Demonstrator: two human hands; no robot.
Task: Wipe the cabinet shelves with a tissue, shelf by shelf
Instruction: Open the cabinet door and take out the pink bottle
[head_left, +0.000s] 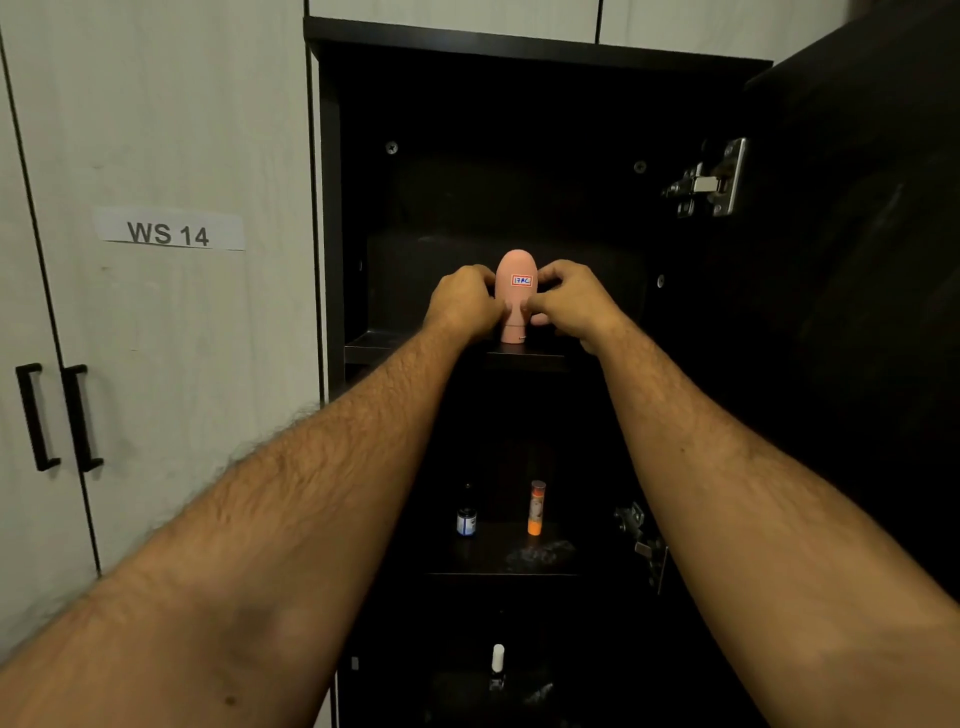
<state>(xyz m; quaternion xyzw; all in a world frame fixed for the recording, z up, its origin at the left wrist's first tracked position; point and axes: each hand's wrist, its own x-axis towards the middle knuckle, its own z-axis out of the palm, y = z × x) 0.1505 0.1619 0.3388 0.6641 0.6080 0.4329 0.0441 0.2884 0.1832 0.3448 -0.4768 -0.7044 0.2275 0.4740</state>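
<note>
On the upper shelf (374, 345) of the open dark cabinet (535, 49), a pink tube (515, 291) stands cap-down. Left hand (464, 304) clasps it at its 9 o'clock side, right hand (569, 301) at 3 o'clock, fingers curled onto it. No tissue can be made out. Next shelf down: small dark bottle (466, 517) at 9 o'clock of an orange glue stick (536, 507). Lowest shelf: white-capped bottle (497, 667).
</note>
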